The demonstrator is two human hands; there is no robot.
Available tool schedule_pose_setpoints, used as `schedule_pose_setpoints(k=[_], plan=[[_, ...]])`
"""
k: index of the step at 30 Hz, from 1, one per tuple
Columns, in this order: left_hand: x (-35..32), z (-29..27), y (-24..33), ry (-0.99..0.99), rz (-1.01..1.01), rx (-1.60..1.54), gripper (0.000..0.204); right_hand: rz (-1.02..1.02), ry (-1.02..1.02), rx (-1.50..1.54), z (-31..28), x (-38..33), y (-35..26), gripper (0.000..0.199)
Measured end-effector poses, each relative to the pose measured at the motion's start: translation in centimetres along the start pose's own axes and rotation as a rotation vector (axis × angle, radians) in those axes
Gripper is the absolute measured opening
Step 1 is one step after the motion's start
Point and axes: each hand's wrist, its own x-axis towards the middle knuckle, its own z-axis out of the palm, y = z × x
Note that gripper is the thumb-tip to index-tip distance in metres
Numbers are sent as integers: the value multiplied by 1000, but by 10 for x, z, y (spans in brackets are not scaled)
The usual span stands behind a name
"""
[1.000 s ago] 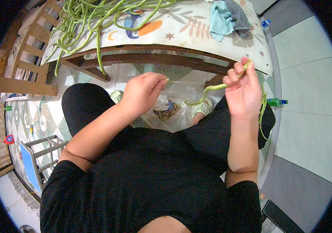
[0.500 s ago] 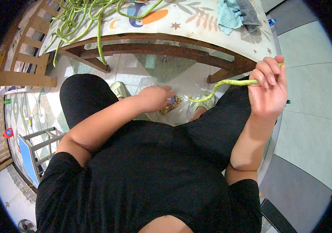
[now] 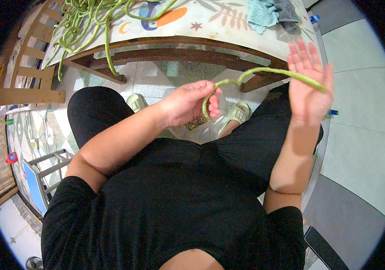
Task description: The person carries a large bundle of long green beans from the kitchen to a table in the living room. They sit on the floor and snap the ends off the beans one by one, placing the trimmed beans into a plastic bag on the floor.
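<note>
A long green bean (image 3: pixel 264 70) stretches in a wavy line between my two hands. My left hand (image 3: pixel 184 105) pinches it near one end, which hangs down past the fingers. The other end lies across my right hand (image 3: pixel 307 102), which is open, palm showing and fingers stretched out, slightly blurred. Below my left hand, a clear plastic bag (image 3: pixel 207 130) between my feet holds small pale brown pieces (image 3: pixel 196 122), partly hidden by that hand. On the table's far left lies a tangled heap of long green beans (image 3: pixel 79 28), some drooping over the edge.
Ahead stands a wooden table with a printed white cover (image 3: pixel 228 33). Blue and grey cloths (image 3: pixel 262 15) lie at its right. A slatted wooden chair (image 3: pixel 32 74) is at left, with a blue-topped stool (image 3: pixel 35 183) nearer. Green slippers (image 3: pixel 240 112) are on my feet.
My left hand has risen from the bag and now grips the bean's lower end. My right hand has opened its fingers, and the bean now lies across its palm.
</note>
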Motion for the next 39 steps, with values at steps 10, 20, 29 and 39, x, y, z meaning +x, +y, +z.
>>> schedule_pose_setpoints(k=[10,20,29,39], plan=[[-17,54,33,-66,43,-123,30,335,-327,-1120,18,-40,27,38],[-28,62,20,-251,56,311,34,592,-199,-106,14,-50,38,32],[-36,65,19,-189,90,901,24,531,-149,-26,5,-65,10,29],[-25,60,2,-187,240,1368,37,514,145,447,-16,-104,13,29]])
